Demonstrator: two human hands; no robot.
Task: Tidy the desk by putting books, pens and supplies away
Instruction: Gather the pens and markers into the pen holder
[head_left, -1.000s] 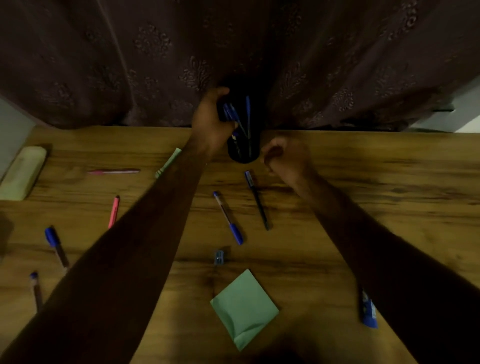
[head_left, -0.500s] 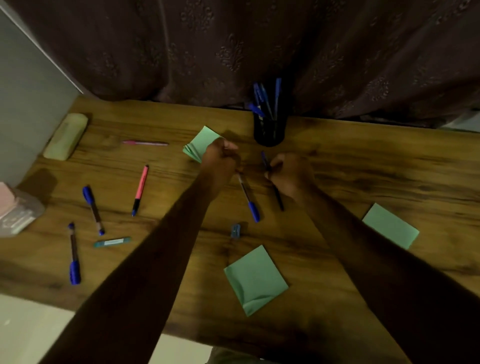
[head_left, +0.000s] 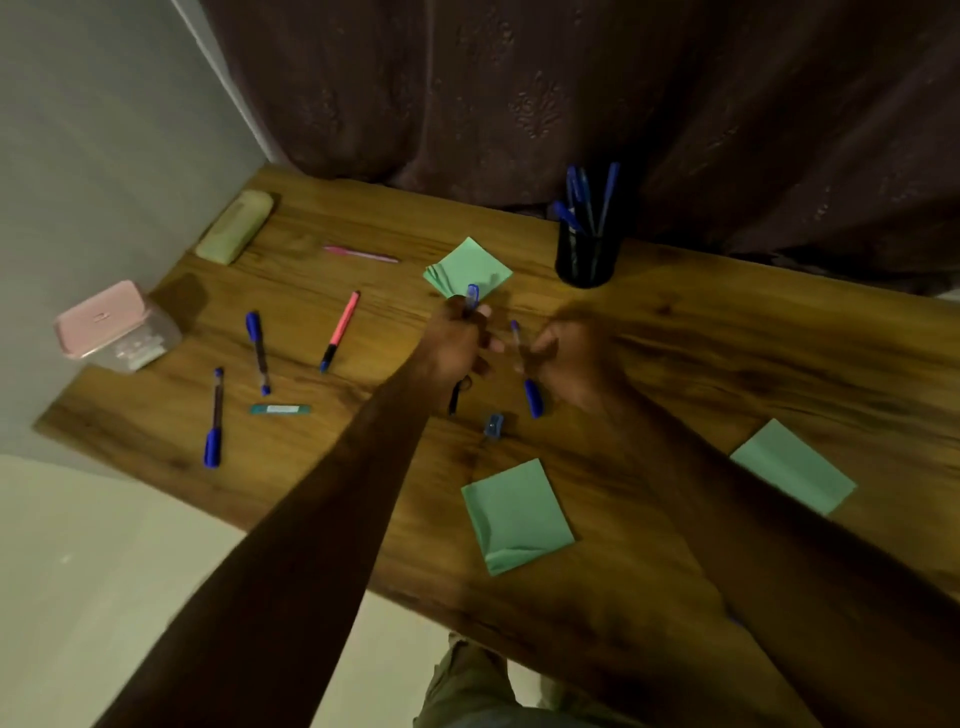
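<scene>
- At the left edge of the wooden desk (head_left: 727, 338), against the wall, sits a clear box with a pink lid (head_left: 117, 325). Farther back lies a pale green pencil pouch (head_left: 235, 225).
- Near the front-left corner lies a blue-capped pen (head_left: 213, 418). Just right of it are a second blue pen (head_left: 258, 351) and a small teal case (head_left: 280, 409), flat and apart from each other.
- A pink marker with a dark tip (head_left: 340, 330) lies on a slant. Behind it lies a slim pink pen (head_left: 361, 253).
- A green sticky-note pad (head_left: 470, 267) lies mid-desk, its near corner hidden by the left hand.
- The left hand (head_left: 460, 345) is closed in a fist around a dark pen (head_left: 471, 297). The pen's blue cap sticks up above the knuckles and its dark end shows below the palm.
- A blue sharpener (head_left: 493, 426) sits on the wood below the two hands.
- A loose blue pen (head_left: 525, 371) lies between the hands, cap toward the viewer.
- A larger green note pad (head_left: 517, 514) lies near the front edge, one corner curled.
- The right hand (head_left: 571, 358) is blurred, its fingers bent close beside the loose blue pen. I cannot tell whether it touches or grips the pen.
- A black pen cup (head_left: 587, 254) stands upright at the back by the curtain, with several blue pens (head_left: 592, 200) in it.
- A third green pad (head_left: 792, 465) lies flat at the right.
</scene>
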